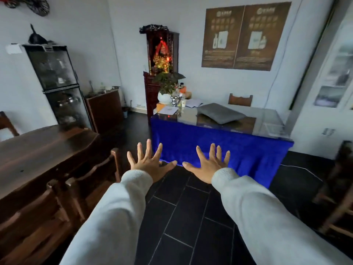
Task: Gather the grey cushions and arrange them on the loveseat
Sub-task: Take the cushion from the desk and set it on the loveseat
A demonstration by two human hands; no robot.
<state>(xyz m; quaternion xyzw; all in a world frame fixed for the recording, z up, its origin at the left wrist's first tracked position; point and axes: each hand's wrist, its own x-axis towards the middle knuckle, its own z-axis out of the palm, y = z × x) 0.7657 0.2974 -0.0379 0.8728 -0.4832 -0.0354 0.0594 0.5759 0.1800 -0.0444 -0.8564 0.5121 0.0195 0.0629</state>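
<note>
One grey cushion (221,113) lies flat on the glass top of a table draped in blue cloth (219,150), ahead and slightly right. My left hand (150,161) and my right hand (209,164) are held out in front of me, fingers spread wide, palms down, holding nothing. Both hands hang in the air well short of the cushion, over the dark tiled floor in front of the blue cloth. No loveseat is in view.
A dark wooden table (38,150) with wooden chairs (91,180) fills the left. A potted plant (166,88) and papers sit at the blue table's left end. A shrine cabinet (160,60) stands behind; a glass cabinet (57,83) at left, another chair (336,197) at right.
</note>
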